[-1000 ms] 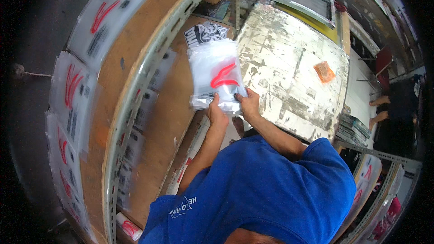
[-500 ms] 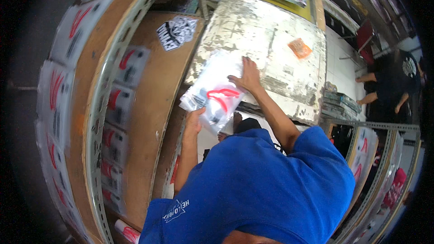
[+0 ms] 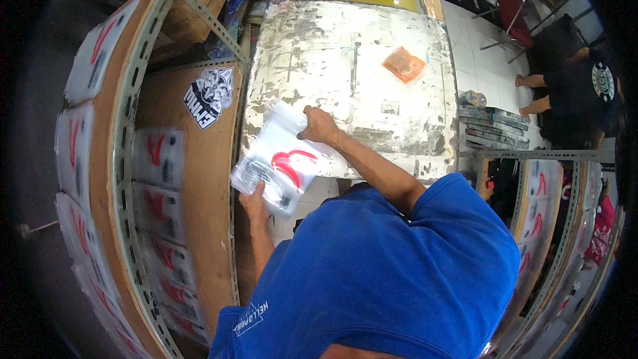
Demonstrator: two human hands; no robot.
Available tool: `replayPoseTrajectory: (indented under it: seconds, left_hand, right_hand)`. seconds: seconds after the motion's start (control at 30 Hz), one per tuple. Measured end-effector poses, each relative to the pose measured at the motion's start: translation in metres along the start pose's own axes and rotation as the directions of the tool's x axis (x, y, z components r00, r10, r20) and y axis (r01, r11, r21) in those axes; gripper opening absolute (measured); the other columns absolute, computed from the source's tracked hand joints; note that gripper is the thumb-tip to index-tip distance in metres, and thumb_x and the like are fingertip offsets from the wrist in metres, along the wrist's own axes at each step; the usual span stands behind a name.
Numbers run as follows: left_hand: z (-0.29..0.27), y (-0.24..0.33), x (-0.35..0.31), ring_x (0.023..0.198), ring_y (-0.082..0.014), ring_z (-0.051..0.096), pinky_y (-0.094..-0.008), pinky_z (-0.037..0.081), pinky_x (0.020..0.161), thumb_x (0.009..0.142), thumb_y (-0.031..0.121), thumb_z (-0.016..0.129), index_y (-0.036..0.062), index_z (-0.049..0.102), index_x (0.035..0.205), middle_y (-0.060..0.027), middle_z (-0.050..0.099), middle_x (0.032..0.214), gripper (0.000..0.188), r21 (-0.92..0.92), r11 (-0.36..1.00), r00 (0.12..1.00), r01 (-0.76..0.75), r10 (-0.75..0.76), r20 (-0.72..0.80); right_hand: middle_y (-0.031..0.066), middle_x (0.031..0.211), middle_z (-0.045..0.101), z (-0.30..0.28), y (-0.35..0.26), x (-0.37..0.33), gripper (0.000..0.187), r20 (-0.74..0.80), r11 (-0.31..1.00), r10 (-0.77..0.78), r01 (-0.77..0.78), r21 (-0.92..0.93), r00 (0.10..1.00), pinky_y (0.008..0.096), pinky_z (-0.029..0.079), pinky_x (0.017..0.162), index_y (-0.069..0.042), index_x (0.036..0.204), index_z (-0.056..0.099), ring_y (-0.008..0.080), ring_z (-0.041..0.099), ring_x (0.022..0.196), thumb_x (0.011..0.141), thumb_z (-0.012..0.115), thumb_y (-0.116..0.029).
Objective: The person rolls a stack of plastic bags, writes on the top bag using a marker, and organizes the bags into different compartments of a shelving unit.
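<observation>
Holds clear bags (image 3: 274, 159) across the near-left corner of the desk (image 3: 359, 93): pinches one edge beside the desk with left hand (image 3: 254, 203), grips another above the desk with right hand (image 3: 320, 125), no longer spread flat, so now steadies both sides.

Plastic bags (image 3: 267, 151) hide most fingers of the left hand (image 3: 254, 204).

Head view: looks down at left hand (image 3: 255, 202), right hand (image 3: 321, 126)
Table (image 3: 325, 46): far edge toward top, near edge central
Shirt (image 3: 379, 266): very near
</observation>
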State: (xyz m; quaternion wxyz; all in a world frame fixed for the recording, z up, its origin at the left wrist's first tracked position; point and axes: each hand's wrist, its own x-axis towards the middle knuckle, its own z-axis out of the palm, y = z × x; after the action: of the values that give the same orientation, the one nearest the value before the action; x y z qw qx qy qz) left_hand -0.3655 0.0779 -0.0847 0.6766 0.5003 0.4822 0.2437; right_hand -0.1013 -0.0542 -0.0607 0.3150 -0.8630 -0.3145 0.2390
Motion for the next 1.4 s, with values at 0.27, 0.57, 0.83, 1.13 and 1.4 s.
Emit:
replayPoseTrajectory:
  seconds: [0.27, 0.57, 0.83, 1.13, 1.4]
  left_hand:
    - [0.050, 0.068, 0.027, 0.093, -0.0227, 0.066, -0.0355, 0.052, 0.084, 0.076, 0.001, 0.073, -0.0051, 0.059, 0.119, -0.0132, 0.067, 0.108, 0.045, 0.222, 0.974, 0.979, -0.037, -0.009, 0.205]
    - [0.120, 0.030, 0.076, 0.086, -0.0176, 0.065, -0.0318, 0.051, 0.079, 0.077, 0.009, 0.077, -0.0032, 0.065, 0.107, -0.0095, 0.070, 0.098, 0.035, 0.301, 0.938, 0.943, -0.174, 0.071, 0.324]
    - [0.156, 0.095, 0.048, 0.087, -0.0161, 0.063, -0.0303, 0.050, 0.080, 0.080, 0.008, 0.075, -0.0021, 0.064, 0.106, -0.0092, 0.069, 0.100, 0.030, 0.146, 0.851, 0.831, -0.504, 0.433, 0.349]
    - [0.163, 0.079, 0.051, 0.091, -0.0135, 0.063, -0.0277, 0.051, 0.083, 0.076, 0.001, 0.077, 0.0006, 0.064, 0.102, -0.0072, 0.069, 0.099, 0.029, 0.091, 0.856, 0.768, -0.508, 0.403, 0.498]
    - [0.176, 0.088, 0.060, 0.081, -0.0132, 0.067, -0.0268, 0.053, 0.075, 0.080, 0.009, 0.075, -0.0011, 0.070, 0.105, -0.0070, 0.073, 0.092, 0.027, 0.150, 0.934, 0.850, -0.323, 0.217, 0.481]
  right_hand:
    - [0.0179, 0.104, 0.068, -0.088, 0.028, -0.028, 0.059, -0.006, 0.823, -0.027, 0.026, 0.567, 1.000, 0.0351, 0.050, 0.087, 0.002, 0.116, 0.061, 0.0258, 0.065, 0.095, 0.065, 0.084, -0.016]
    - [0.0154, 0.097, 0.068, -0.087, 0.094, -0.034, 0.051, -0.248, 0.897, 0.116, 0.006, 0.442, 0.962, 0.0356, 0.049, 0.083, 0.003, 0.113, 0.058, 0.0246, 0.064, 0.089, 0.069, 0.079, -0.009]
    - [0.0108, 0.101, 0.066, -0.127, 0.065, -0.077, 0.051, -0.531, 0.790, 0.061, 0.284, 0.544, 0.845, 0.0318, 0.049, 0.084, 0.001, 0.117, 0.054, 0.0178, 0.062, 0.091, 0.073, 0.079, -0.003]
    - [0.0109, 0.095, 0.067, -0.115, 0.106, -0.071, 0.041, -0.584, 0.915, -0.265, 0.392, 0.099, 0.767, 0.0320, 0.048, 0.087, 0.000, 0.111, 0.060, 0.0168, 0.062, 0.091, 0.073, 0.076, 0.000]
    - [0.0088, 0.093, 0.068, -0.150, 0.084, -0.071, 0.031, -0.310, 0.803, 0.105, 0.103, 0.587, 0.945, 0.0301, 0.051, 0.075, 0.003, 0.107, 0.063, 0.0156, 0.063, 0.083, 0.078, 0.073, -0.001]
